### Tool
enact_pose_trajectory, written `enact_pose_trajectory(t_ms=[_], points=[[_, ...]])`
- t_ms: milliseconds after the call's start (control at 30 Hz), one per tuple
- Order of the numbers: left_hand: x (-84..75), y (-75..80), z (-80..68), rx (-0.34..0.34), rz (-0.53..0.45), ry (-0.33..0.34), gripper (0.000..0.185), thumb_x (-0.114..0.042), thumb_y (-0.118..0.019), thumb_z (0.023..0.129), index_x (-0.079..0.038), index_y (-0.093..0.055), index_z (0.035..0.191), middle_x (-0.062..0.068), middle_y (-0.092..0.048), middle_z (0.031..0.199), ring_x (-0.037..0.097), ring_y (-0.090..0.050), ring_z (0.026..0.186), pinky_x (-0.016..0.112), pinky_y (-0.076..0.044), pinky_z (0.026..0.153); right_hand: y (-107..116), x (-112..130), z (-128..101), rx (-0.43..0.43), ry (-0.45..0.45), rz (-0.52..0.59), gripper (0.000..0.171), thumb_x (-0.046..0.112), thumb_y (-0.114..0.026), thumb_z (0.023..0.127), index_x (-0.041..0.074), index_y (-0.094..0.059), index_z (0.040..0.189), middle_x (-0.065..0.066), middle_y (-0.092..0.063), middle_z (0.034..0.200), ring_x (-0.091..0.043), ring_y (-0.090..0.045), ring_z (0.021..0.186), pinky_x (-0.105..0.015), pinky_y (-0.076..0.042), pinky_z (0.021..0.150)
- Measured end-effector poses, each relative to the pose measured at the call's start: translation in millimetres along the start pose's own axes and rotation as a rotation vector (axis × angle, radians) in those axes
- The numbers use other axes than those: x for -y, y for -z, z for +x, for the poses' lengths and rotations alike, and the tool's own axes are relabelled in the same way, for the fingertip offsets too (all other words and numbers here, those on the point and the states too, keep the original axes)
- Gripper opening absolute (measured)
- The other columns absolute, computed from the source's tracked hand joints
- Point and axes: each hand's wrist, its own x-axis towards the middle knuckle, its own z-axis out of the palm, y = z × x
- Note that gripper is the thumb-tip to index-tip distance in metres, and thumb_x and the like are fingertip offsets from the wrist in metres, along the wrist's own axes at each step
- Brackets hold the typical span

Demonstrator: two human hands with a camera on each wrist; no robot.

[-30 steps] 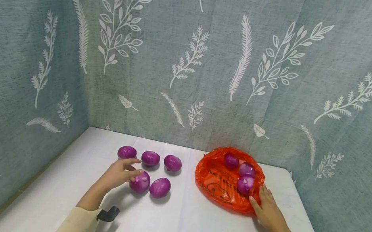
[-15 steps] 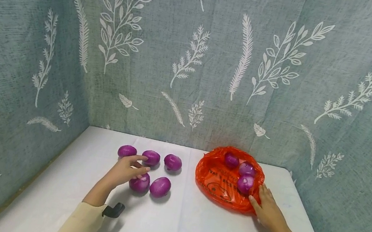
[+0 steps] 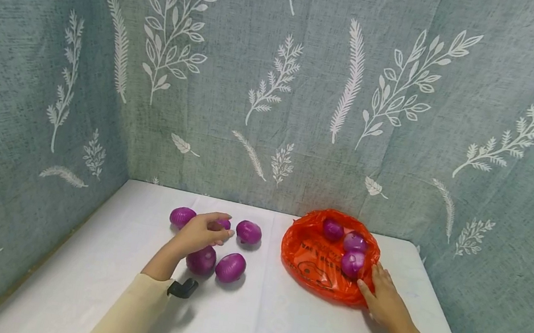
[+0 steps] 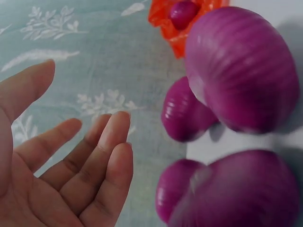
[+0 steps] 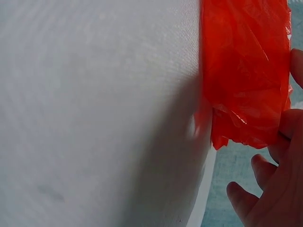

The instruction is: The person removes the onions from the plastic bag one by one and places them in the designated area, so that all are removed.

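Leaf-printed grey cloth is walling in a white table (image 3: pixel 243 324) on three sides. Five purple onions are sitting loose on its left half: three in a back row, two nearer you.

Your left hand (image 3: pixel 203 230) is hovering over the middle back-row onion (image 3: pixel 224 222), fingers relaxed and spread, holding nothing; the left wrist view is showing an open palm (image 4: pixel 57 179) with onions just beside it, not touching. The front pair, one onion (image 3: pixel 201 260) and its neighbour (image 3: pixel 230 267), are lying just below that hand.

Your right hand (image 3: pixel 384 299) is resting at the near right rim of the orange plastic bag (image 3: pixel 307 256), which is lying open on the right side of the table with three onions (image 3: pixel 352 253) inside. In the right wrist view your fingers (image 5: pixel 284 127) are touching the bag's edge; whether they are pinching it, I cannot tell.

Judgement: you are reaching for the next loose onion. The next move is calling for a firm wrap round the middle back onion, a lift clear of its neighbours, then a carry across to the bag mouth you are steadying.
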Motion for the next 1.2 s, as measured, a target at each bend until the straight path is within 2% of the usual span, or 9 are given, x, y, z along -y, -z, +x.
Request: enact_pose_trajectory(t_ms=[300,433,733,867,1000,1200], points=[[-12.9,-20.3,23.5,0.071,-0.019,-0.026,0.062,-0.039,-0.076,0.084,-0.014,-0.056,0.137,0.007,-0.069,0.100,0.021,-0.069,0.078,0.034,-0.056,0.074,1.3,0.2,1.5,-0.002,-0.009,-0.008,0.089,0.056,-0.045,0.098,-0.008,-0.011,0.151,-0.029,-0.008,0.156,-0.048,-0.005,0.142,-0.066,-0.011,0.107],[-17.0,-30.8,33.0,0.100,-0.028,-0.028,0.063,-0.041,-0.076,0.084,-0.015,-0.055,0.137,0.007,-0.068,0.104,0.022,-0.069,0.077,0.043,-0.056,0.080,0.9,0.7,0.3,-0.004,-0.012,-0.010,0.089,0.056,-0.044,0.098,-0.008,-0.012,0.151,-0.029,-0.008,0.156,-0.048,-0.005,0.142,-0.065,-0.011,0.108],[-31.2,-61.4,59.2,0.155,-0.064,-0.041,0.064,-0.040,-0.076,0.084,-0.012,-0.055,0.138,0.010,-0.068,0.100,0.021,-0.069,0.072,0.049,-0.055,0.079,1.0,2.4,0.6,-0.009,-0.021,-0.015,0.087,0.054,-0.046,0.098,-0.008,-0.013,0.151,-0.029,-0.008,0.157,-0.048,-0.005,0.142,-0.065,-0.011,0.108],[-40.3,-76.6,69.7,0.187,-0.048,-0.067,0.061,-0.036,-0.075,0.085,-0.011,-0.056,0.137,0.010,-0.069,0.102,0.024,-0.070,0.076,0.042,-0.057,0.074,0.7,2.5,1.4,-0.026,-0.003,-0.029,0.087,0.054,-0.046,0.098,-0.009,-0.014,0.150,-0.029,-0.010,0.156,-0.048,-0.006,0.142,-0.064,-0.011,0.109],[-44.6,-91.4,78.5,0.224,-0.046,-0.060,0.062,-0.035,-0.076,0.085,-0.011,-0.055,0.138,0.007,-0.070,0.101,0.026,-0.070,0.078,0.037,-0.057,0.071,1.2,3.1,2.2,-0.040,0.008,-0.045,0.086,0.052,-0.046,0.098,-0.010,-0.016,0.149,-0.030,-0.011,0.155,-0.048,-0.007,0.141,-0.063,-0.012,0.109],[-50.3,-110.9,85.4,0.261,-0.092,-0.047,0.063,-0.032,-0.076,0.085,-0.008,-0.054,0.138,0.008,-0.069,0.101,0.036,-0.068,0.084,0.042,-0.057,0.074,3.2,3.0,1.6,-0.047,-0.006,-0.043,0.086,0.051,-0.048,0.098,-0.010,-0.016,0.149,-0.030,-0.012,0.155,-0.048,-0.008,0.141,-0.063,-0.013,0.109]])
